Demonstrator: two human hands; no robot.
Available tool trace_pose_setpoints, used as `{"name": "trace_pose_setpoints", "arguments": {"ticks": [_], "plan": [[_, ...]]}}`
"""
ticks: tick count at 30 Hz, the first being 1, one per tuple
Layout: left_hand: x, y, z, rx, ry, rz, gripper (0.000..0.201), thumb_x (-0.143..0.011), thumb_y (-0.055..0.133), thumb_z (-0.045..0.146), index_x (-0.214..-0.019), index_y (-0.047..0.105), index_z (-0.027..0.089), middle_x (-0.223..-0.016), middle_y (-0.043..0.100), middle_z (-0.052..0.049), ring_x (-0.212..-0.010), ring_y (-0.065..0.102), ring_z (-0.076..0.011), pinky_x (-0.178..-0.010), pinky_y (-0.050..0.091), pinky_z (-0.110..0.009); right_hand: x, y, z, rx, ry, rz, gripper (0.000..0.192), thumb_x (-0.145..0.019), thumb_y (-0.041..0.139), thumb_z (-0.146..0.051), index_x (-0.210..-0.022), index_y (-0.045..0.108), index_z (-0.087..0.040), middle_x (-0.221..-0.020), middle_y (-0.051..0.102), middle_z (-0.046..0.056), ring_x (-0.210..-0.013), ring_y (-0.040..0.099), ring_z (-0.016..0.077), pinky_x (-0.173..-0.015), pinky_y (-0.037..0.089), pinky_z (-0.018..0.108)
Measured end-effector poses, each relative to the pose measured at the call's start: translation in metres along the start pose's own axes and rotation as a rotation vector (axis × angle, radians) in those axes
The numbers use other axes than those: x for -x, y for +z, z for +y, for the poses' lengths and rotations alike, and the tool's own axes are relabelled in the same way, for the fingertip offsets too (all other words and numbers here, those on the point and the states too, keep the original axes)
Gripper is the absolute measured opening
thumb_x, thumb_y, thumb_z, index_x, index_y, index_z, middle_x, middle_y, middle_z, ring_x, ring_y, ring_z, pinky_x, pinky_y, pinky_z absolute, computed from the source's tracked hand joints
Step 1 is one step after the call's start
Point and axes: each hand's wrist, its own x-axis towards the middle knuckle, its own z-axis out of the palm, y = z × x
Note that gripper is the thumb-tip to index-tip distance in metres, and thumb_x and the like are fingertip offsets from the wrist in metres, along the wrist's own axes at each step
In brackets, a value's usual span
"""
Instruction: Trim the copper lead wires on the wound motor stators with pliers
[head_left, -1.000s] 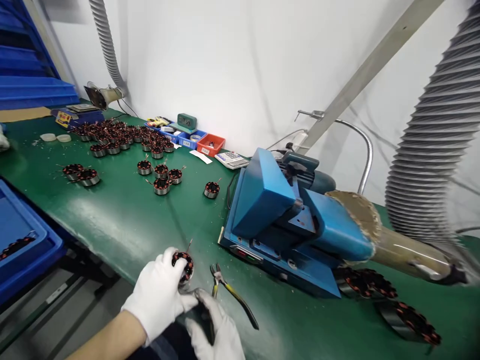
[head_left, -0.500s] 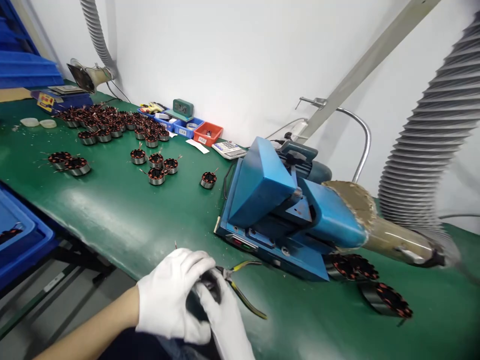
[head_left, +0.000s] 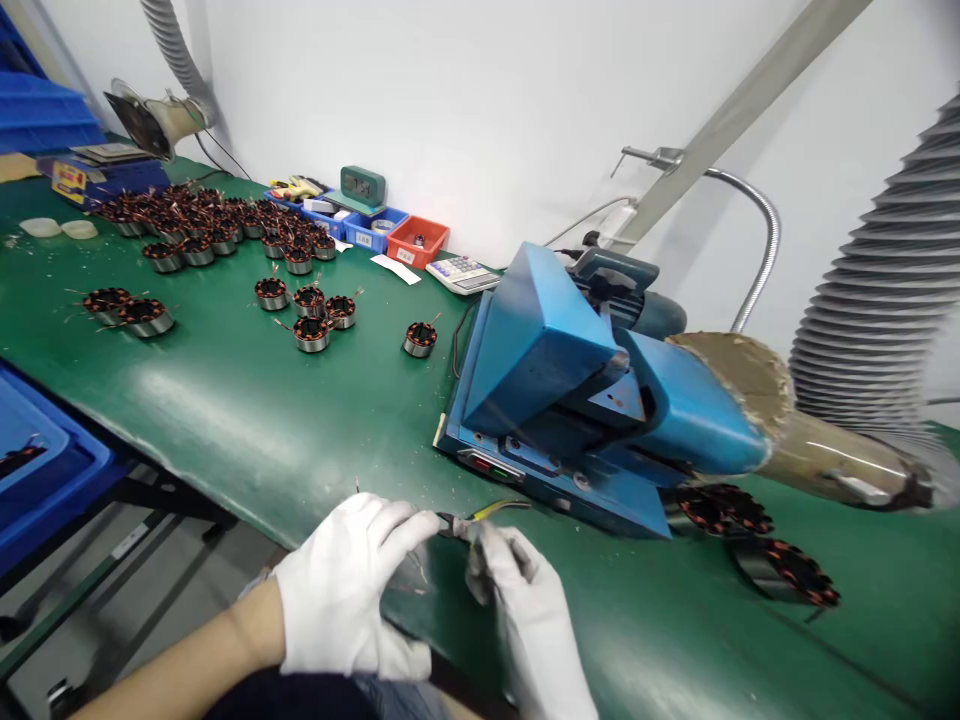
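Observation:
Both hands wear white gloves at the near edge of the green bench. My left hand (head_left: 349, 585) is curled over a small wound stator, which is almost wholly hidden under the palm; only a thin wire end sticks up beside it. My right hand (head_left: 525, 610) grips yellow-handled pliers (head_left: 480, 518), whose jaws point left toward my left fingertips.
A blue machine (head_left: 570, 395) with a tan nozzle stands just behind the hands. Two dark stators (head_left: 757, 545) lie to its right. Several copper-wound stators (head_left: 300, 300) are spread over the far left bench (head_left: 247, 400). Small parts bins (head_left: 390, 235), a calculator, and a blue crate (head_left: 37, 465) are also here.
My right hand has picked the pliers up off the bench and raised them to my left fingertips. My left hand has closed down over the stator, hiding it. The view shifted slightly.

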Motion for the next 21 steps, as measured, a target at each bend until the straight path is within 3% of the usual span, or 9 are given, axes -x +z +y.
{"name": "trace_pose_setpoints", "arguments": {"ticks": [2,4,8,11,15,19,21], "plan": [[0.000,-0.003,-0.002,0.041,0.023,-0.014,0.082,-0.063,0.067,0.043,-0.132,0.032,0.016,-0.117,0.054,-0.012,-0.103,0.054,-0.0291,-0.094,0.042,-0.043,0.004,0.007,0.004,0.162,-0.095,-0.027,0.025,-0.073,0.070,-0.043,-0.082,0.065,-0.020,-0.073,0.068,0.003,-0.063,0.062,0.0172,-0.059,0.049,0.026],[0.001,-0.004,-0.006,0.064,0.030,-0.015,0.086,-0.062,0.067,0.046,-0.133,0.029,0.015,-0.120,0.054,-0.013,-0.104,0.055,-0.0295,-0.094,0.043,-0.042,0.007,0.019,0.004,0.344,-0.128,-0.147,0.021,-0.077,0.066,-0.029,-0.097,0.067,-0.023,-0.086,0.073,0.005,-0.077,0.067,0.0217,-0.069,0.051,0.030],[0.002,-0.005,-0.012,0.032,0.048,-0.012,0.089,-0.064,0.068,0.051,-0.134,0.028,0.015,-0.123,0.053,-0.014,-0.104,0.056,-0.0296,-0.093,0.044,-0.042,0.004,0.033,-0.006,0.565,-0.322,-0.416,0.027,-0.086,0.048,-0.014,-0.092,0.070,-0.028,-0.080,0.074,0.002,-0.070,0.068,0.0191,-0.067,0.049,0.028],[0.002,-0.005,-0.014,0.004,0.067,-0.058,0.080,-0.068,0.068,0.044,-0.133,0.031,0.017,-0.120,0.054,-0.012,-0.099,0.056,-0.0268,-0.091,0.045,-0.040,-0.006,0.021,-0.014,0.687,-0.471,-0.559,0.029,-0.087,0.046,-0.013,-0.088,0.071,-0.027,-0.078,0.072,0.001,-0.068,0.064,0.0171,-0.068,0.047,0.027],[0.000,-0.007,-0.013,0.000,0.025,-0.103,0.060,-0.075,0.064,0.035,-0.129,0.040,0.022,-0.118,0.053,-0.008,-0.097,0.055,-0.0234,-0.087,0.045,-0.036,-0.017,-0.016,-0.012,0.717,-0.458,-0.515,0.025,-0.086,0.049,-0.018,-0.070,0.068,-0.023,-0.064,0.068,0.000,-0.059,0.060,0.0156,-0.058,0.044,0.024],[0.002,-0.003,-0.014,-0.007,-0.007,-0.114,0.022,-0.090,0.047,0.022,-0.110,0.055,0.025,-0.123,0.051,-0.005,-0.100,0.054,-0.0214,-0.092,0.041,-0.038,-0.011,-0.040,0.001,0.655,-0.375,-0.229,0.020,-0.082,0.050,-0.020,-0.076,0.069,-0.022,-0.066,0.071,0.002,-0.057,0.063,0.0171,-0.054,0.048,0.025],[0.002,0.000,-0.015,0.002,-0.031,-0.128,0.018,-0.093,0.043,0.021,-0.100,0.059,0.023,-0.121,0.053,-0.004,-0.099,0.054,-0.0208,-0.093,0.039,-0.039,-0.003,-0.037,0.010,0.594,-0.327,-0.125,0.019,-0.080,0.053,-0.022,-0.077,0.071,-0.023,-0.069,0.074,0.002,-0.060,0.067,0.0185,-0.057,0.052,0.025]]}}
